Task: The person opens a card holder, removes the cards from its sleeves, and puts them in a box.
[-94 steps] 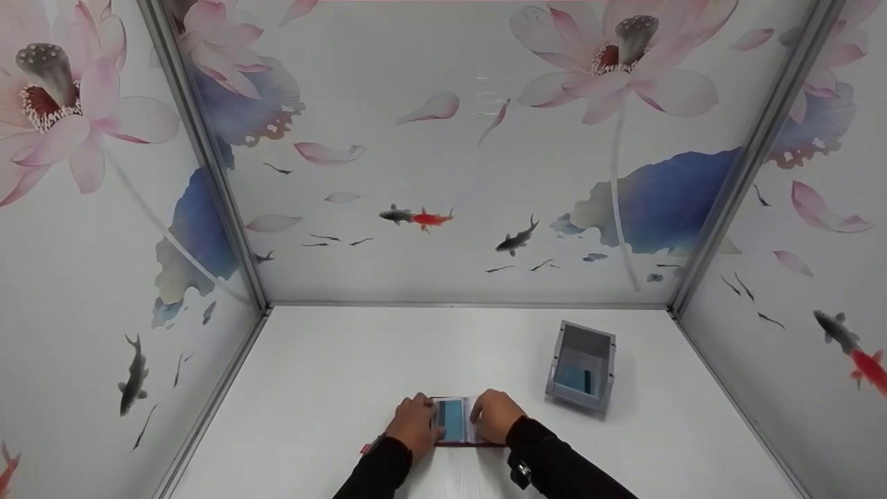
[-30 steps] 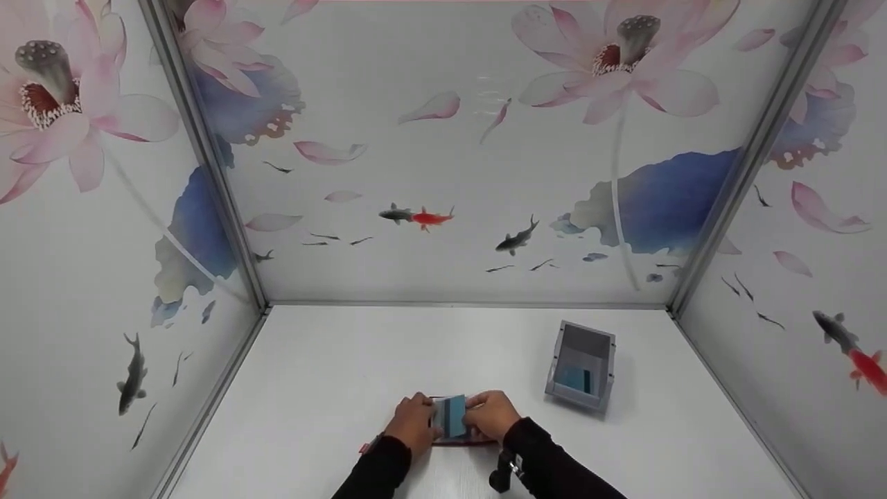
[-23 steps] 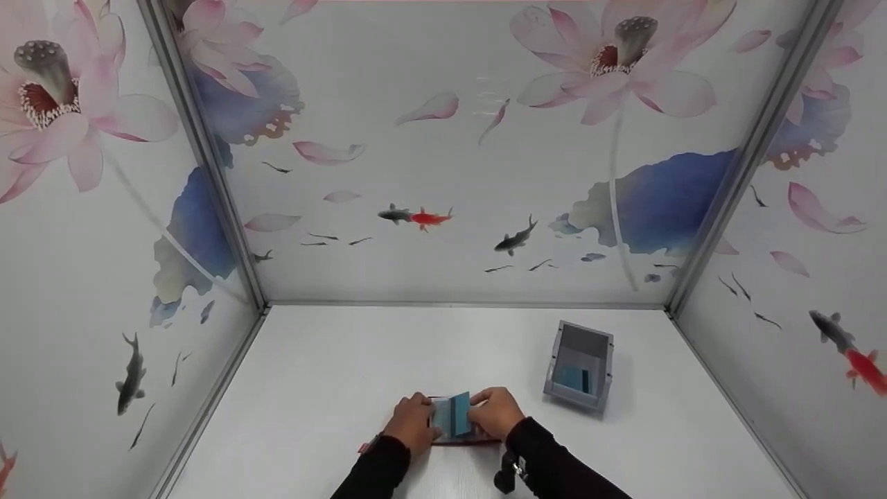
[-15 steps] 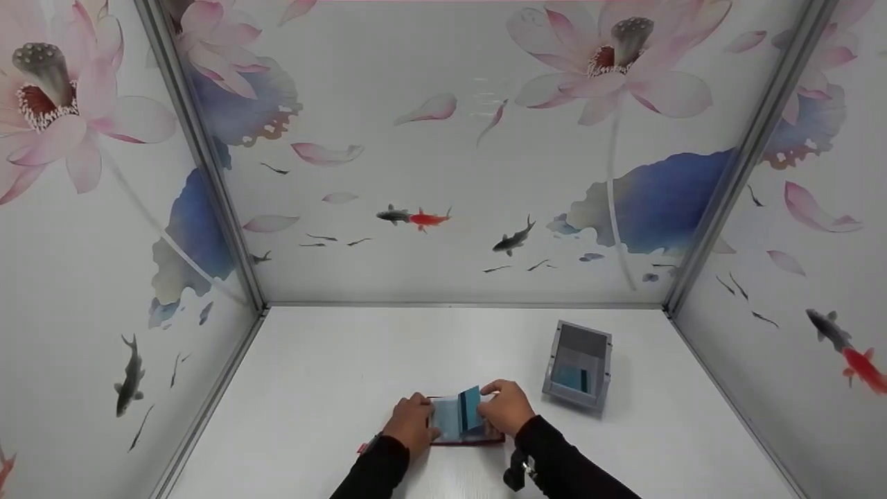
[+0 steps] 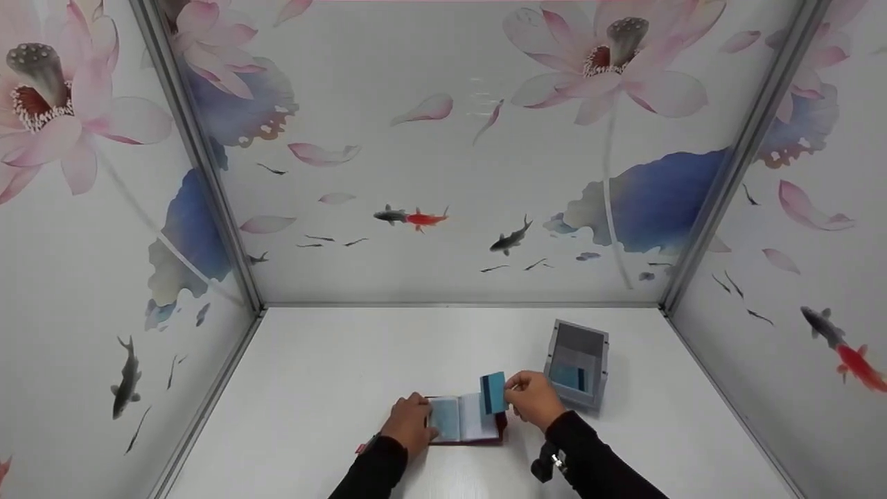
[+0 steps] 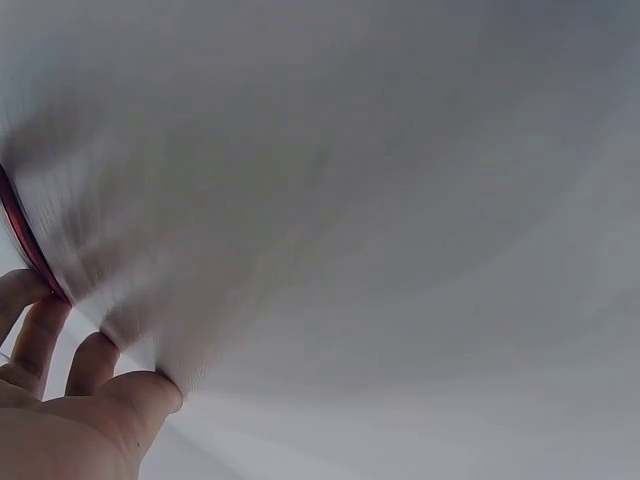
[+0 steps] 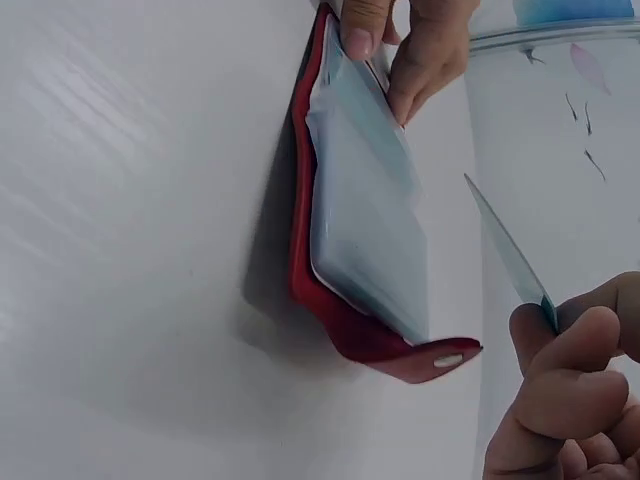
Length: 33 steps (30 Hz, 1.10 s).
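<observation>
A red card holder (image 5: 479, 424) with clear plastic sleeves lies open on the white table. My left hand (image 5: 410, 424) grips its left side, the thumb on a sleeve page; a bluish card shows through that page. In the left wrist view, the fingers (image 6: 92, 362) meet the table by the red cover edge (image 6: 30, 240). My right hand (image 5: 535, 400) pinches a blue card (image 5: 493, 393) with a dark stripe by its right edge, above the holder's right page. The right wrist view shows this card (image 7: 510, 248) nearly edge-on, apart from the holder, whose flap has a metal snap (image 7: 448, 360).
A grey open bin (image 5: 576, 399) stands just beyond my right hand, with a blue striped card (image 5: 569, 376) inside. White panels printed with lotus flowers and fish enclose the table at the back (image 5: 416, 277) and both sides.
My right hand has drawn the blue card out of the holder's sleeve and moved it right and up, toward the bin. The right page is now uncovered. My left hand has stayed in place.
</observation>
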Available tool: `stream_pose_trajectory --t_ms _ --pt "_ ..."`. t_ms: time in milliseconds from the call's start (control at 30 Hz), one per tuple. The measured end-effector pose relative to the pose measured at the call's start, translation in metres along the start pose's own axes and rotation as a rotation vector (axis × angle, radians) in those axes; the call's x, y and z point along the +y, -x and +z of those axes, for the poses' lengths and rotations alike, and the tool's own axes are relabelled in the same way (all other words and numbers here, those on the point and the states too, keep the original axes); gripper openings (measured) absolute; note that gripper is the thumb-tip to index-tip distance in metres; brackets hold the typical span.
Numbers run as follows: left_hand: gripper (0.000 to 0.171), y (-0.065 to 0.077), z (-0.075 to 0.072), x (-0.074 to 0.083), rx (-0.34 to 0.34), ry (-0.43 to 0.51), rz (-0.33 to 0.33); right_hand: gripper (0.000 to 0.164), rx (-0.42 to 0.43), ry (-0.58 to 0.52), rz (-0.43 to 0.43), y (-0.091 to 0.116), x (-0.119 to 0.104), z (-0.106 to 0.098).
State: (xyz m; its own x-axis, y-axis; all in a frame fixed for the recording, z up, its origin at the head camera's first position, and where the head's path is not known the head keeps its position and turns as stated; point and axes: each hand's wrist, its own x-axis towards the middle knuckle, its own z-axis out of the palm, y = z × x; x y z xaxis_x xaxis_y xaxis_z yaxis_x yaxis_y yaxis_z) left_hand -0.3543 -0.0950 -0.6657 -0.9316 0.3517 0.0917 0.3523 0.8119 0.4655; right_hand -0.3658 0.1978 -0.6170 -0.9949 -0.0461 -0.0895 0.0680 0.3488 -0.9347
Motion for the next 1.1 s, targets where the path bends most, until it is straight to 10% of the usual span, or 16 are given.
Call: stream_pose_trajectory --t_ms 567,1100 --pt "0.047 -0.012 0.020 -0.014 -0.001 0.009 -0.042 0.021 0.253 0.021 0.038 -0.009 -0.008 -0.093" --pt "0.052 -0.011 0.018 -0.011 -0.006 0.017 -0.057 0.021 0.355 0.156 0.006 -0.022 0.012 -0.133"
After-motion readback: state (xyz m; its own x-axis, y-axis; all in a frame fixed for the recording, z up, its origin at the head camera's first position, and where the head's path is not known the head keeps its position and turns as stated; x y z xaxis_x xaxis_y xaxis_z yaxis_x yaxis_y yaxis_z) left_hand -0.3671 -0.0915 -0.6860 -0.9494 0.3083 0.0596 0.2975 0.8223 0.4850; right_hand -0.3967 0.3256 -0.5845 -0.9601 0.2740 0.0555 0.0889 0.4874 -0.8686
